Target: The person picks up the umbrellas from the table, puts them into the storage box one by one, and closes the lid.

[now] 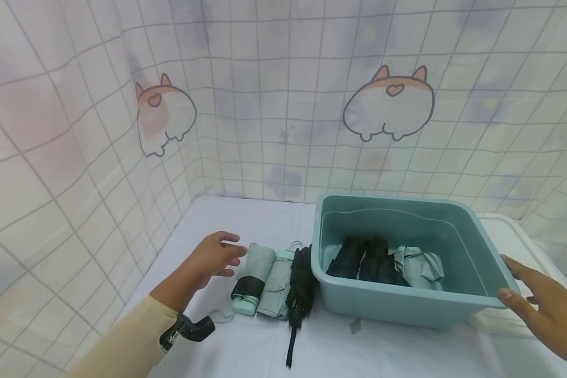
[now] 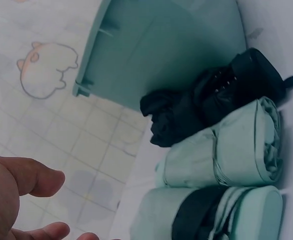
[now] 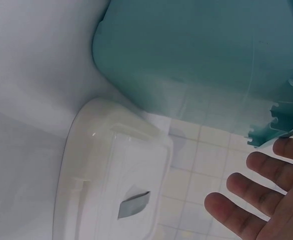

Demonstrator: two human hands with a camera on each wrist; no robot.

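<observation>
My left hand (image 1: 217, 261) hovers beside a folded pale green umbrella (image 1: 260, 260) with a black band, fingers spread and holding nothing. Next to that umbrella lies a second folded pale green umbrella (image 1: 277, 286), then a folded black umbrella (image 1: 301, 283) with a wrist strap, close against a teal bin (image 1: 378, 295). Inside the bin are black folded umbrellas (image 1: 347, 257) and a pale green one (image 1: 420, 266). At the bin's right end, my right hand (image 1: 543, 310) touches the rim; in the right wrist view its fingers (image 3: 251, 210) are extended.
A white lid-like box (image 3: 121, 175) with a grey tab sits right of the bin, partly behind it. Grid-patterned curtains (image 1: 274, 105) hang along the back and left of the white table (image 1: 245, 210). A small grey patch (image 1: 355, 325) shows before the bin.
</observation>
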